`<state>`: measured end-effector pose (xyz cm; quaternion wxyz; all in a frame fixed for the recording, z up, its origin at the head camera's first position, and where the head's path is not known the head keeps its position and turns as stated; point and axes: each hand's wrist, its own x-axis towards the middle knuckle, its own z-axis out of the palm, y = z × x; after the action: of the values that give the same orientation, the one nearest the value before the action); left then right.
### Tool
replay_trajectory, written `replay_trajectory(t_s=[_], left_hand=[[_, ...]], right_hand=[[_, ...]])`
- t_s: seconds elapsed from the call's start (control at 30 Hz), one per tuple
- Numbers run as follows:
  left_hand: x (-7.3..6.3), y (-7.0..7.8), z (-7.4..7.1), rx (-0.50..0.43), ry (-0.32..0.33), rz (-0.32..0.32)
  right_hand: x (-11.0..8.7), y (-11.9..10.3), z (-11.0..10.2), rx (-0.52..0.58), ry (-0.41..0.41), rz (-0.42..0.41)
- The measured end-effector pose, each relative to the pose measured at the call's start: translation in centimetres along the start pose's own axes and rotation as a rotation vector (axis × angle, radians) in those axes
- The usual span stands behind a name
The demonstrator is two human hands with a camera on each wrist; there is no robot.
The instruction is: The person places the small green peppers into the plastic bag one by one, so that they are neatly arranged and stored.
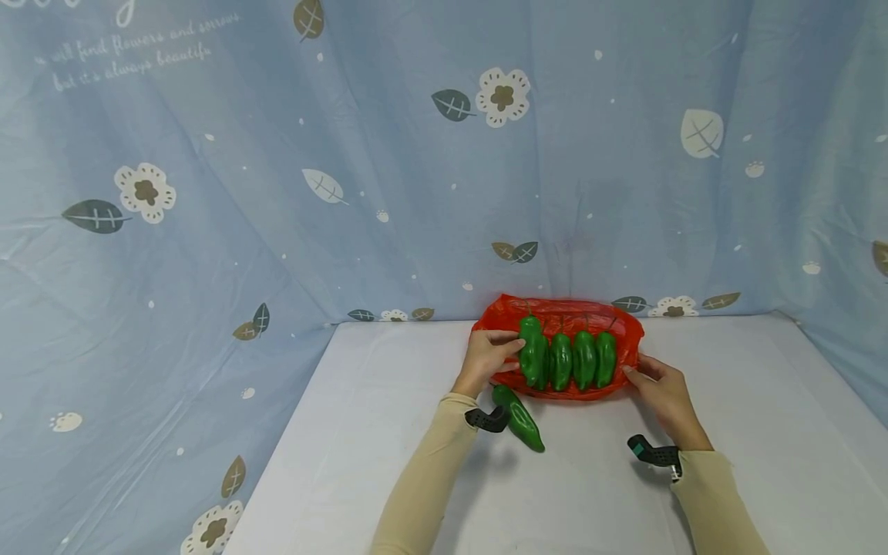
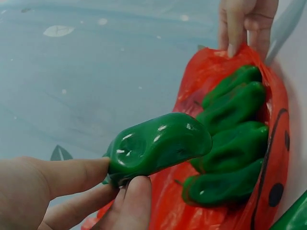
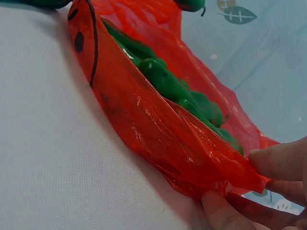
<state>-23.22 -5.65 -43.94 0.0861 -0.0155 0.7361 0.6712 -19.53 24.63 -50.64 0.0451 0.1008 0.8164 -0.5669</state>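
Observation:
My left hand (image 1: 489, 357) pinches a green pepper (image 2: 160, 143) between thumb and fingers, holding it over the left part of a red plastic bag (image 1: 509, 310). Inside the opened bag several more green peppers (image 1: 584, 359) lie side by side in a row. At the bag's right end, my right hand (image 1: 664, 393) grips the red plastic edge, thumb on one side and fingers on the other in the right wrist view. Another green pepper (image 1: 519, 418) lies on the white table in front of the bag, close to my left wrist. Black marks show on the bag's front (image 2: 276, 194).
The white table (image 1: 583, 486) ends at a blue curtain (image 1: 388, 154) printed with leaves and flowers, which hangs right behind the bag. A black wrist camera (image 1: 488, 419) sits on the left wrist, another black camera (image 1: 652, 452) on the right.

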Motion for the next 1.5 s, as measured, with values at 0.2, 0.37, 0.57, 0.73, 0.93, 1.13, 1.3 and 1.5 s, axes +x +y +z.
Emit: replay_trajectory(t_s=[0.2, 0.37, 0.57, 0.73, 0.93, 1.13, 1.3, 1.5], left_hand=[[0.3, -0.2, 0.3, 0.016, 0.017, -0.004], [0.6, -0.6, 0.3, 0.035, 0.031, 0.001], [1.0, -1.3, 0.0, 0.081, 0.058, 0.009], [1.4, -1.8, -0.2, 0.125, 0.070, -0.003], [1.7, -2.3, -0.3, 0.175, 0.095, -0.017], [2.0, -2.7, -0.5, 0.194, 0.111, -0.034], [2.3, -3.1, -0.5, 0.215, 0.122, -0.045], [2.4, -3.5, -0.4, 0.224, 0.130, -0.065]], right_hand=[[0.1, 0.1, 0.0, -0.009, 0.002, 0.002], [0.0, 0.0, -0.1, -0.029, 0.004, 0.007], [-0.1, -0.1, -0.2, -0.036, -0.004, 0.016], [-0.1, 0.0, -0.2, -0.040, -0.002, 0.007], [0.0, 0.0, -0.2, -0.042, -0.008, 0.009], [-0.2, -0.1, -0.2, -0.055, -0.014, 0.013], [-0.1, -0.1, -0.2, -0.046, -0.011, 0.014], [-0.1, 0.0, -0.2, -0.037, -0.012, 0.024]])
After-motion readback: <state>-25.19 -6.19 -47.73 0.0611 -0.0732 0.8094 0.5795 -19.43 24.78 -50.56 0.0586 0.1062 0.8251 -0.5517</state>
